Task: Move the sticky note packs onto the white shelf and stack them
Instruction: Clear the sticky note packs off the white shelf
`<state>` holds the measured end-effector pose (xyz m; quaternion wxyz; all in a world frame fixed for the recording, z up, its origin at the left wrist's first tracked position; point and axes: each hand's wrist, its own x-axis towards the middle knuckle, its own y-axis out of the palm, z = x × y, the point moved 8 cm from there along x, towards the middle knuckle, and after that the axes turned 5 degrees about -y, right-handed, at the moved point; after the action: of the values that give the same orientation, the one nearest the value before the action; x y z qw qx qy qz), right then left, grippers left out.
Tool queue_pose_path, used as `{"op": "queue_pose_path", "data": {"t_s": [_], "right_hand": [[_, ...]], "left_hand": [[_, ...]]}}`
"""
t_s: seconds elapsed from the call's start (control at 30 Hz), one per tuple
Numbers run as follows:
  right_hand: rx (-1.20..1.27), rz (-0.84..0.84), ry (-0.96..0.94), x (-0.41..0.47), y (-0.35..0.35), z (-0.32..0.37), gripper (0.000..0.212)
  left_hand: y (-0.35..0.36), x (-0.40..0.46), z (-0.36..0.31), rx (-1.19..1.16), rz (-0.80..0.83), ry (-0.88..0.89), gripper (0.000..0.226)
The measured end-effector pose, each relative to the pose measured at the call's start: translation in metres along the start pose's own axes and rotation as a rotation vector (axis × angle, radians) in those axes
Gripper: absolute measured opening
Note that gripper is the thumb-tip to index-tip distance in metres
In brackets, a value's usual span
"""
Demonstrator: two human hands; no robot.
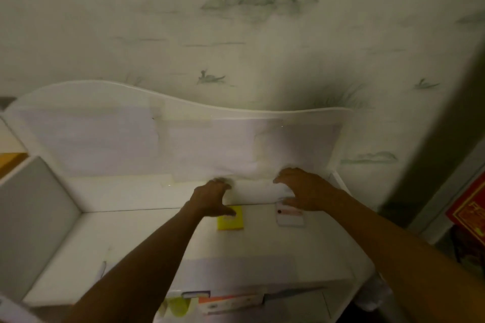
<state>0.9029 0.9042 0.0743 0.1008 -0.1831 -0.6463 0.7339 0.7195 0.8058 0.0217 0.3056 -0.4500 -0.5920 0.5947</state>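
centre frame, the left hand (211, 198) hovers with a loose, wide grip over the yellow pack (231, 218) on the white shelf (131, 238); right hand (305, 191), fingers spread, touches the pink-white pack (290, 216) just beside it.

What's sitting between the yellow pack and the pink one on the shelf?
Nothing: the head view shows only bare white shelf between the yellow pack and pink pack.

Yellow sticky note pack (231, 218) flat on white shelf (131, 228); pale pink-white pack (290, 216) beside it, apart.
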Motion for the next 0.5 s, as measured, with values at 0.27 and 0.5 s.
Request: {"op": "queue_pose_path", "data": {"t_s": [0.27,0.5], "right_hand": [[-0.026,-0.14,-0.074,0.025,-0.081,0.07,0.056],[-0.054,-0.165,-0.19,0.043,-0.104,0.162,0.053]], "left_hand": [[-0.133,-0.057,0.014,0.257,-0.183,0.028,0.089],[-0.161,-0.12,0.082,0.298,-0.204,-0.129,0.086]]}}
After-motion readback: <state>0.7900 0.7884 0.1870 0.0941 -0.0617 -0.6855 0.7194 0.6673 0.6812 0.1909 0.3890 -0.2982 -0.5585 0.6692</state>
